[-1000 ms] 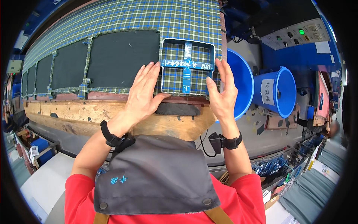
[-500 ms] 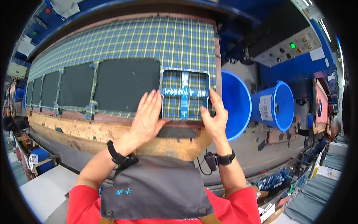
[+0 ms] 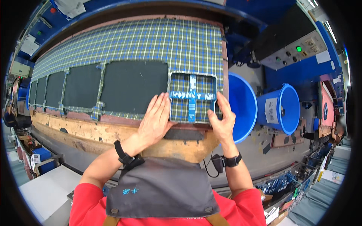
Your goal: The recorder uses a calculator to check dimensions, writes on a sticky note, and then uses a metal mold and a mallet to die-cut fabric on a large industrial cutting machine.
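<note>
A squarish metal cutting die [image 3: 193, 95] with rounded corners and blue crossbars stands on checked plaid cloth [image 3: 151, 39], near the cloth's right end. My left hand [image 3: 154, 121] lies flat along its left wall, fingers stretched and side by side, touching the edge. At the right wall, my right hand [image 3: 224, 119] grips the die, its thumb by the lower right corner and its fingers along the outer side. Plaid shows through the frame. Left of the die runs a row of squarish cut-outs [image 3: 135, 87] with dark surface beneath, divided by narrow plaid strips.
A worn wooden edge [image 3: 94, 137] borders the table in front of me. Right of the table stand two blue bins [image 3: 245, 130], one with a white label. Beyond them is a dark control box [image 3: 299, 49] with a lit green button. Dark scraps [image 3: 267, 149] litter the floor.
The whole view has shifted slightly, so everything sits a little further right. Both hands and the cutting die appear to keep their places on the cloth.
</note>
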A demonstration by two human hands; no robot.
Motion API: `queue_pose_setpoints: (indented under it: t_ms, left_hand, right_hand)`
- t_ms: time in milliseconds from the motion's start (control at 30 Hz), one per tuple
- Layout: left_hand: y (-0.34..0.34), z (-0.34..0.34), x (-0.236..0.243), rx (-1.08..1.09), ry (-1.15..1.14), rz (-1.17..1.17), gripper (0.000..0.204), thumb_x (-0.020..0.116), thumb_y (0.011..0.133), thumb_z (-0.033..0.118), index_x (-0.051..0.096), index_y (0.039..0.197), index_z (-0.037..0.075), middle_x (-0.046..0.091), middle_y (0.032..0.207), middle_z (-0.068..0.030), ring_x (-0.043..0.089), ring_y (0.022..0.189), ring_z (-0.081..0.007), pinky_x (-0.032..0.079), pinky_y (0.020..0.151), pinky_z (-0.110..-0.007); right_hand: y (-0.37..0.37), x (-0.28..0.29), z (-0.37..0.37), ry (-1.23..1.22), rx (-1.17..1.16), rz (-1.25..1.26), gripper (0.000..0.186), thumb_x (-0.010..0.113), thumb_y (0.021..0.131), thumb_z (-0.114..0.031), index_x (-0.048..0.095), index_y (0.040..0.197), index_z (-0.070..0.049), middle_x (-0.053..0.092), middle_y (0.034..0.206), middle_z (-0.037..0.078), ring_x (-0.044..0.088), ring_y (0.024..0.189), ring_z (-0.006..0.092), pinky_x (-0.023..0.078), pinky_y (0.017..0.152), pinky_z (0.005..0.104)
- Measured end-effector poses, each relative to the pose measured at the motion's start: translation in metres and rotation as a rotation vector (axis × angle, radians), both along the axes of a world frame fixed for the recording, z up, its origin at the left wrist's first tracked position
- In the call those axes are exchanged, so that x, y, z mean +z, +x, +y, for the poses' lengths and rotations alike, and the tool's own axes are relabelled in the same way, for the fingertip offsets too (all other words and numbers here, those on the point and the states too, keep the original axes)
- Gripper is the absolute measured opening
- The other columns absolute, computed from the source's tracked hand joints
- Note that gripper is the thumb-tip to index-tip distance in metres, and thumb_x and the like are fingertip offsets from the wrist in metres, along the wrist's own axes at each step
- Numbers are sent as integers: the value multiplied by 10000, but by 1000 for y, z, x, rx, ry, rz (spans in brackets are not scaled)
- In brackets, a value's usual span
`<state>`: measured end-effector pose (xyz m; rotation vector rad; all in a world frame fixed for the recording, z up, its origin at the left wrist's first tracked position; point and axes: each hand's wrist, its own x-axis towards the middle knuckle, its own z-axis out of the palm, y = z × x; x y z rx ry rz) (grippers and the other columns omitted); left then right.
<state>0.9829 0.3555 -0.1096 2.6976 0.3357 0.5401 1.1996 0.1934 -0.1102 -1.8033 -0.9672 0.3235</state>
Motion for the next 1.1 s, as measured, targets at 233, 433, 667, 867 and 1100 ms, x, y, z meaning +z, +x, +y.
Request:
queue_pose_setpoints:
  t_ms: [233, 433, 667, 867, 1100]
  left_hand:
    - [1, -1, -7, 6, -6, -27, 909, 822, 755, 99, 326, 1461, -185, 469, 1428, -378, 461, 1370, -500, 338, 1163, -602]
    - [-1, 0, -10, 11, 40, -29, 930, 835, 736, 96, 329, 1468, -175, 455, 1446, -376, 468, 1365, -488, 348, 1168, -574]
    - [-2, 1, -8, 18, 36, -27, 900, 824, 762, 119, 341, 1461, -179, 458, 1443, -376, 469, 1363, -494, 345, 1166, -577]
    - [-2, 0, -2, 25, -35, -7, 881, 811, 775, 114, 344, 1462, -178, 443, 1465, -373, 455, 1376, -497, 339, 1171, -575]
    - [-3, 0, -1, -1, -142, -42, 950, 808, 760, 91, 282, 1515, -142, 399, 1521, -339, 408, 1412, -497, 318, 1187, -567]
  right_hand:
    - [1, -1, 0, 10, 6, 31, 608, 717, 800, -53, 581, 1383, 47, 582, 1417, 239, 550, 1348, 331, 421, 1136, 401]
    - [-2, -5, -2, 26, -7, 72, 610, 715, 800, -62, 579, 1383, 57, 581, 1418, 240, 551, 1345, 327, 421, 1135, 404]
    - [-2, 0, 0, -11, -9, 16, 604, 718, 794, -51, 587, 1374, 52, 585, 1411, 241, 560, 1333, 345, 433, 1125, 409]
    - [-2, -2, -1, -30, 26, -51, 643, 714, 805, -40, 546, 1421, 32, 562, 1432, 247, 540, 1347, 361, 429, 1128, 419]
    - [-6, 5, -4, -43, 7, -10, 663, 700, 820, -39, 508, 1449, 44, 530, 1461, 246, 519, 1370, 358, 428, 1131, 412]
